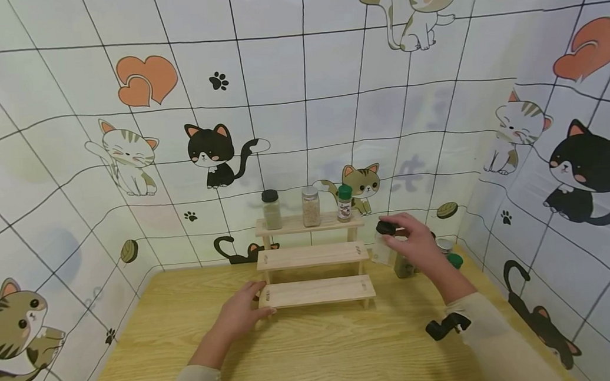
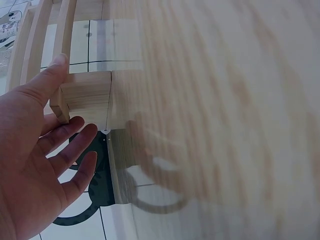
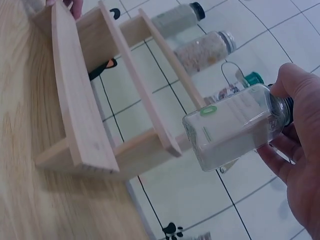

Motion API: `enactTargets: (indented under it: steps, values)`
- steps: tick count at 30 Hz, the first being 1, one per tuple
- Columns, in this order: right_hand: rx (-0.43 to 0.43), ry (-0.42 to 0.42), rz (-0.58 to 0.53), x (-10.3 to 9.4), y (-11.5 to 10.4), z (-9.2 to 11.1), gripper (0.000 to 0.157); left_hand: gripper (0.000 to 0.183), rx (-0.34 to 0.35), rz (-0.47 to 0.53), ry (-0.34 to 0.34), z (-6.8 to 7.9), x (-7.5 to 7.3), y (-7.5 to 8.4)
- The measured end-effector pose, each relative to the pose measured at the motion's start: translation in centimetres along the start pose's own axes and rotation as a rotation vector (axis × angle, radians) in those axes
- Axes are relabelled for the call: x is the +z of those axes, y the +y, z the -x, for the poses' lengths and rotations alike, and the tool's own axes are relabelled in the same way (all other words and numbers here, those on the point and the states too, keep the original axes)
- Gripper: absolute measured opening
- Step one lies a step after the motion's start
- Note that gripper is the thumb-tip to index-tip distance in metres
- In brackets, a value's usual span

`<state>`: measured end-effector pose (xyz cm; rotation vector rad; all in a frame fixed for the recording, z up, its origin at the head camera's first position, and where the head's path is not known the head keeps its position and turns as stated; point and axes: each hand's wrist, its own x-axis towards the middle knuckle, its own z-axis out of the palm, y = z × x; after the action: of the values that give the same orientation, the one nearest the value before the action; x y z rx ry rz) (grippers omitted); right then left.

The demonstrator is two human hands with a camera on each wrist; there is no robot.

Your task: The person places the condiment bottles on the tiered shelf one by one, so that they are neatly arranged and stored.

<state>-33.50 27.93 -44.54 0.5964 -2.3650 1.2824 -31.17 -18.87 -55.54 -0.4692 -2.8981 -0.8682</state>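
My left hand (image 1: 239,310) holds the left end of the lowest step of a three-step wooden rack (image 1: 317,293); in the left wrist view the thumb lies on the step's edge, fingers around its end. Between thumb and fingers my right hand (image 1: 419,243) grips the black cap (image 1: 386,227) of a clear square spice jar (image 3: 230,130). That jar hangs tilted in the air just right of the rack, pale powder inside. Along the top step stand a black-capped jar (image 1: 272,213), a silver-capped jar of pinkish grains (image 1: 311,208) and a smaller green-capped jar (image 1: 344,205).
More jars stand on the wooden table (image 1: 316,355) at the right, partly behind my right forearm: a dark-filled jar (image 1: 403,266), one with a silver lid (image 1: 444,244) and one with a green lid (image 1: 454,260). Cat-printed tiled walls (image 1: 279,121) enclose the table's back and sides.
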Motion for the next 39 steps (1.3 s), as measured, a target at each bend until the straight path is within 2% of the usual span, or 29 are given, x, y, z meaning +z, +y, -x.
enactTargets:
  steps: [7, 14, 23, 30, 39]
  values:
    - [0.003, -0.042, -0.033, 1.9, -1.9, -1.7, 0.043, 0.078, 0.007, 0.004, 0.0, -0.1, 0.0, -0.2]
    - [-0.037, -0.087, -0.073, 4.4, -2.9, -2.9, 0.044, 0.077, 0.007, -0.002, 0.0, -0.1, 0.1, -0.3]
    - [-0.015, -0.139, -0.139, 7.7, -4.5, -4.3, 0.046, 0.076, -0.006, 0.01, -0.003, -0.2, 0.5, -0.5]
    - [-0.068, -0.178, -0.167, 10.4, -5.4, -5.7, 0.045, 0.076, -0.005, 0.022, -0.002, -0.1, 0.5, -0.7]
    - [-0.095, -0.183, -0.206, 13.6, -6.7, -6.9, 0.045, 0.076, 0.001, 0.031, 0.005, 0.0, 0.3, -0.5]
